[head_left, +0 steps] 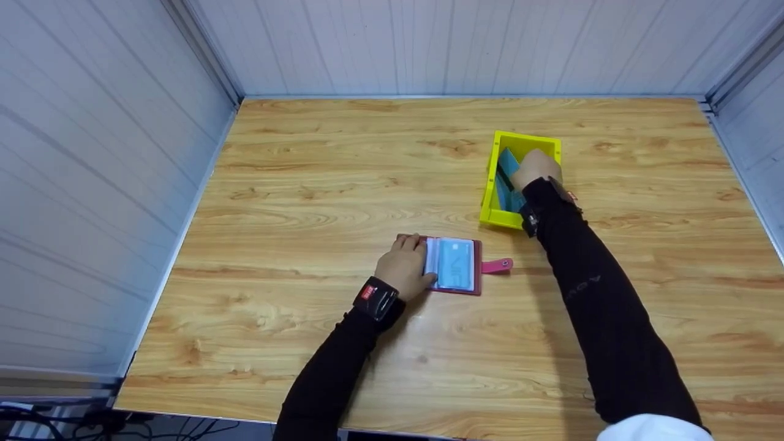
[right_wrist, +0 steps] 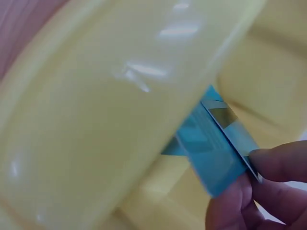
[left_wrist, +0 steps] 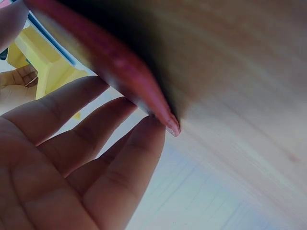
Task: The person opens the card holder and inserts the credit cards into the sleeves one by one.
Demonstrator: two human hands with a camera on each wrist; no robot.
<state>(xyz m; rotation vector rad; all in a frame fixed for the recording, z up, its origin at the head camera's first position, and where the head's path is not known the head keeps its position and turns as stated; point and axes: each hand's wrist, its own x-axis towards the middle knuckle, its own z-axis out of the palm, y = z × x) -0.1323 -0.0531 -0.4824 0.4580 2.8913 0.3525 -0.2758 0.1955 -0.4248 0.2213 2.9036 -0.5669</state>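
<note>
A card holder with a dark red cover lies opened flat on the table, a light blue card showing in its clear sleeve. My left hand rests on its left side, thumb over the sleeves. In the left wrist view the fingers are nearly straight, tips against the red cover edge. My right hand reaches into a yellow box. Its thumb and fingers pinch a blue card with a dark stripe in the right wrist view. Other blue cards stand slanted in the box.
A pink snap strap sticks out to the right of the card holder. The wood-grain table is bounded by pale panel walls at the back and sides. Cables hang beyond its front left corner.
</note>
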